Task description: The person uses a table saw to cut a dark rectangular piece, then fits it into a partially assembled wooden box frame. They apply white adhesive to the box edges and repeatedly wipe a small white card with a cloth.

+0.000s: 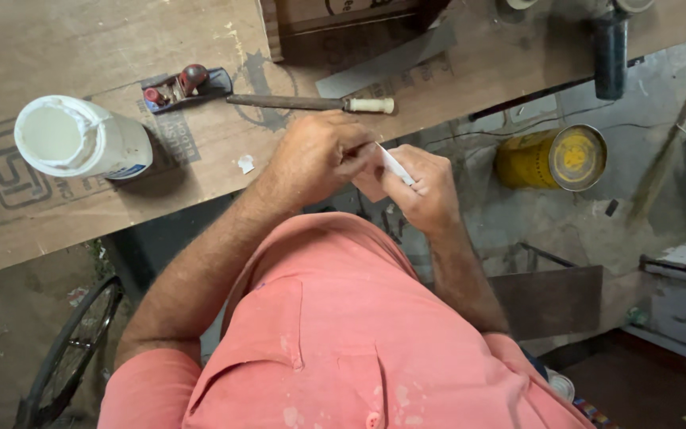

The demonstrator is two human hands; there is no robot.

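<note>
My left hand point(319, 155) and my right hand point(422, 187) meet just off the near edge of the plywood board point(81, 48). Between their fingers is a small white strip point(395, 165), thin and flat, and both hands pinch it. On the board just beyond my left hand lies a dark metal file with a pale handle point(311, 103). A white plastic jar point(81, 139) stands open at the left of the board.
A small hand plane with a red knob point(184, 83) rests beyond the jar. A yellow tin can point(553, 157) sits on the floor at right, a dark cylinder point(609, 52) above it. A bicycle wheel point(69, 357) shows at lower left.
</note>
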